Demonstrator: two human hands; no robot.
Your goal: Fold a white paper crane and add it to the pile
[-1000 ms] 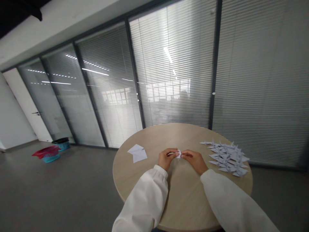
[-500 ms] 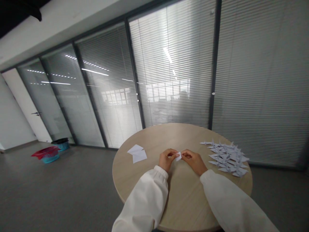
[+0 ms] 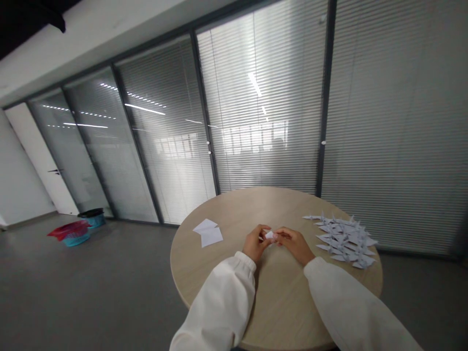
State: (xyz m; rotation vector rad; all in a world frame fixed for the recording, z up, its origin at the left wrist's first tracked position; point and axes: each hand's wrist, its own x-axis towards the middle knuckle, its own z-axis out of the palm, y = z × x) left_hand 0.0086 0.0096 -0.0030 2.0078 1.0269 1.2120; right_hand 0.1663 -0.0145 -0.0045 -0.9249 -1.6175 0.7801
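A small piece of folded white paper (image 3: 269, 235) is held between my two hands above the middle of the round wooden table (image 3: 278, 307). My left hand (image 3: 257, 242) pinches its left side with thumb and fingers. From the right, the fingertips of my right hand (image 3: 293, 243) close on the other side. The paper's exact folds are partly covered by my fingers. To the right of my right hand lies a cluster of several folded white paper cranes (image 3: 345, 239) with pointed tips. Left of my hands are white paper sheets (image 3: 210, 235), lying flat and overlapping.
Behind the table stands a glass partition (image 3: 263, 107) with blinds and dark frames. On the floor at left are a blue bin with a red bag (image 3: 75, 234) and another with a black bag (image 3: 93, 217), near a white door (image 3: 40, 161).
My fingers have shifted on the paper: the left thumb and index finger have spread a little, and the right fingertips have moved in closer. Cranes and sheets stay put.
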